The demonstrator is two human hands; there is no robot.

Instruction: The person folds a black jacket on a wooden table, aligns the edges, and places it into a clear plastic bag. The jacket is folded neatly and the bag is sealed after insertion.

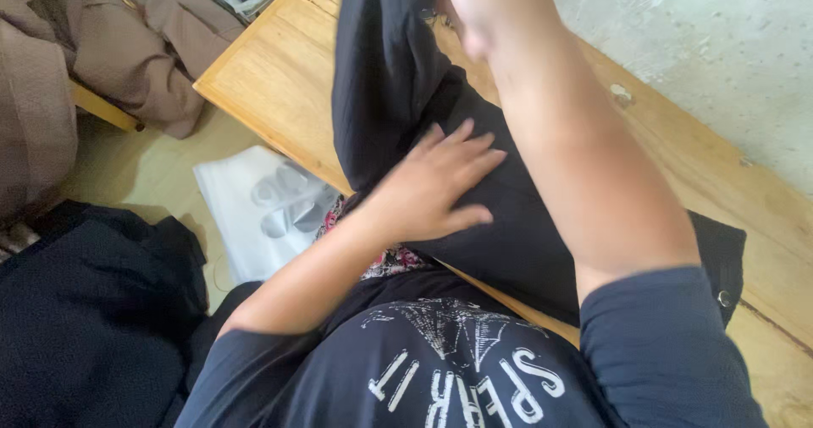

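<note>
Both hands on black garment (508,225): left hand (432,187) flat, right hand (466,5) lifting fold.

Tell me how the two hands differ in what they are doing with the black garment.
The left hand lies flat, fingers spread, pressing the black garment against the wooden table; the right hand is raised at the top of the view, lifting part of that garment. The left hand shows sharply and whole; the right hand is blurred and partly cut off, so its grip is unclear. Both are bare and touch the same garment.
</note>
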